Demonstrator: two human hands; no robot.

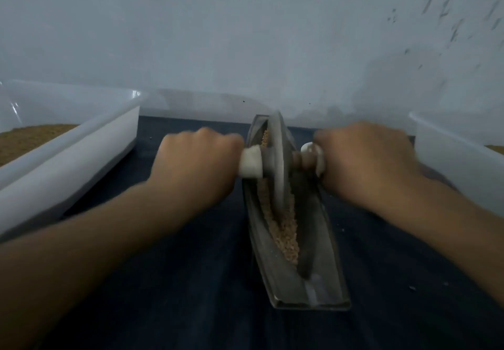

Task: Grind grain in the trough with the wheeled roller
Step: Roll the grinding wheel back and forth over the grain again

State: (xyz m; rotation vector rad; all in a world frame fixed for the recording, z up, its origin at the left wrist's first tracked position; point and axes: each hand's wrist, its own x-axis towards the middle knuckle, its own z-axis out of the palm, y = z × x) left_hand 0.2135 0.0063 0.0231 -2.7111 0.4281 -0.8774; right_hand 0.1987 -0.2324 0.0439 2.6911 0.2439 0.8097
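Grain (285, 231) sits loose in the metal trough (321, 254), which runs 6 to 12 o'clock across the table (191, 281). Wheeled roller (278, 169) looks heavy and stiff, standing near the 12 end. Left hand (199, 158) and right hand (362, 158) each wrap round an axle handle (251, 165), best grip spot imo.

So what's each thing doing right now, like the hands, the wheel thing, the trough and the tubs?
trough: lies on the dark cloth, open on top.
grain: coarse bits lying along the trough's groove.
wheeled roller: upright in the trough, near the far end, blurred.
left hand: grips the roller's left handle.
right hand: grips the right handle.
left tub: open, brown stuff inside.
right tub: open, contents mostly out of view.
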